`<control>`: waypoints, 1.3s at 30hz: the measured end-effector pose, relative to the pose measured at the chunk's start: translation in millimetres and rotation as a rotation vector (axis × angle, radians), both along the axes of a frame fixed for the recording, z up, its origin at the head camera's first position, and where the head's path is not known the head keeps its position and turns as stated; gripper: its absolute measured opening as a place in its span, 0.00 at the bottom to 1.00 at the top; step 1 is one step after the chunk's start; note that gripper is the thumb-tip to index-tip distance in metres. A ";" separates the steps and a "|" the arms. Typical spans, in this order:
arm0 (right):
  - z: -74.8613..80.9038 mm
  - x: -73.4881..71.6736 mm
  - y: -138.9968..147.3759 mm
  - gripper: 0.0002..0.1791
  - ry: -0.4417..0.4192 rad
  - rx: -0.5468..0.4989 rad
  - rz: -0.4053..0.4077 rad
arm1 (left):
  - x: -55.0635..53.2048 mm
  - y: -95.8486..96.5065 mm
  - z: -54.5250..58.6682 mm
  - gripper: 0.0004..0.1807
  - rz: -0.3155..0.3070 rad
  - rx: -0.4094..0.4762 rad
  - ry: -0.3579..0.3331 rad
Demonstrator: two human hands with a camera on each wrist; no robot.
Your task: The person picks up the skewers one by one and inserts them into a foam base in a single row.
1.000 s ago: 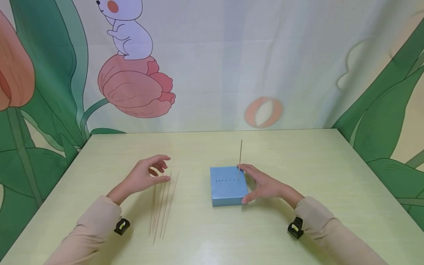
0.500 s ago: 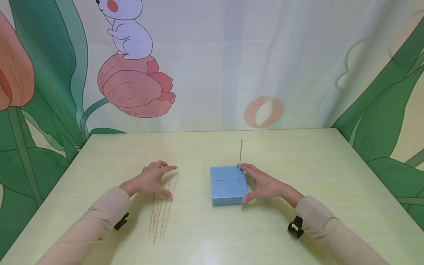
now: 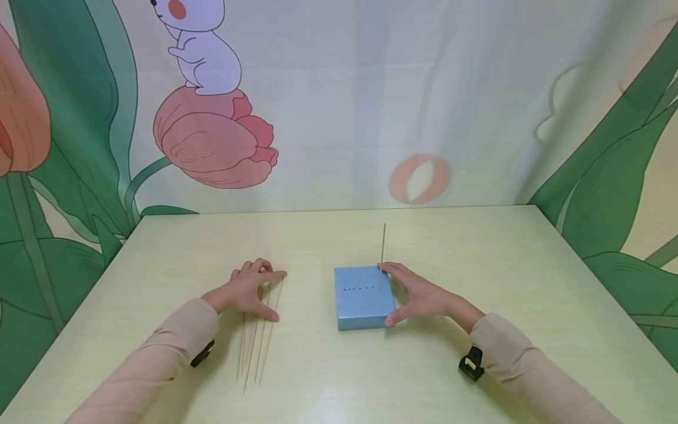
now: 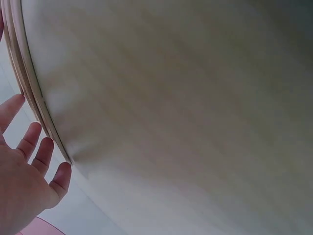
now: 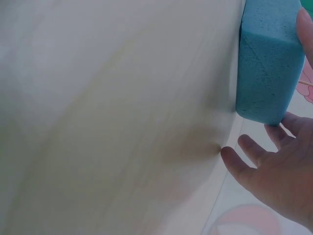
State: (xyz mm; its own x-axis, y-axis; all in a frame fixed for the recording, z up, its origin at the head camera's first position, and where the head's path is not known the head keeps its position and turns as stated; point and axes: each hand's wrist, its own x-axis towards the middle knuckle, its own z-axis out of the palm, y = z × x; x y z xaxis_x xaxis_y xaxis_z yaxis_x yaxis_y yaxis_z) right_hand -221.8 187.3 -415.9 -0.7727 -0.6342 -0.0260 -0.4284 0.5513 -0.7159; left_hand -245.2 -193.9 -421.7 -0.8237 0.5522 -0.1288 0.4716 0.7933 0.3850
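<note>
Left of centre, the left hand (image 3: 248,290) is pressing relaxed fingers on the loose skewers (image 3: 258,335), pinning them to the desk (image 3: 477,247). The right hand (image 3: 421,294) is bracing the blue foam block (image 3: 362,297) with open fingers, steadying its upright skewer (image 3: 382,250).

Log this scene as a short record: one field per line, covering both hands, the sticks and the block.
Left hand: rests with straight fingers on the loose sticks
Right hand: open, touching the right side of the blue foam block
Upright stick: stands in the block's rightmost hole
Block top: a row of small holes
Surface: pale green table
</note>
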 end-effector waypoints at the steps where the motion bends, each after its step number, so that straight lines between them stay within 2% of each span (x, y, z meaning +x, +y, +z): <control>1: 0.0 0.1 0.0 0.61 -0.001 0.002 -0.001 | 0.0 0.1 -0.2 0.52 0.001 -0.004 -0.001; 8: -0.7 0.1 0.4 0.60 0.000 -0.004 -0.007 | -0.7 1.9 -0.2 0.52 0.012 -0.008 -0.014; 14: -1.2 0.1 0.1 0.60 -0.004 -0.008 -0.002 | -0.3 3.1 -0.4 0.52 0.021 0.033 -0.022; 18: -0.1 0.4 -0.7 0.60 0.006 -0.008 -0.001 | -0.5 4.2 -0.2 0.49 0.026 0.073 0.002; 20: 0.6 0.6 -0.7 0.60 0.008 -0.005 -0.001 | -1.0 5.0 -0.2 0.51 0.025 0.081 0.008; 25: 0.3 0.6 -0.1 0.60 0.005 -0.009 0.002 | 0.6 6.1 0.9 0.57 0.027 0.028 -0.023; 29: 0.2 1.1 0.0 0.60 -0.004 -0.015 0.004 | 1.7 6.1 2.1 0.54 0.020 0.005 -0.041; 39: 1.3 0.9 0.3 0.60 0.000 -0.015 0.003 | -1.5 8.3 3.0 0.50 0.004 0.034 -0.060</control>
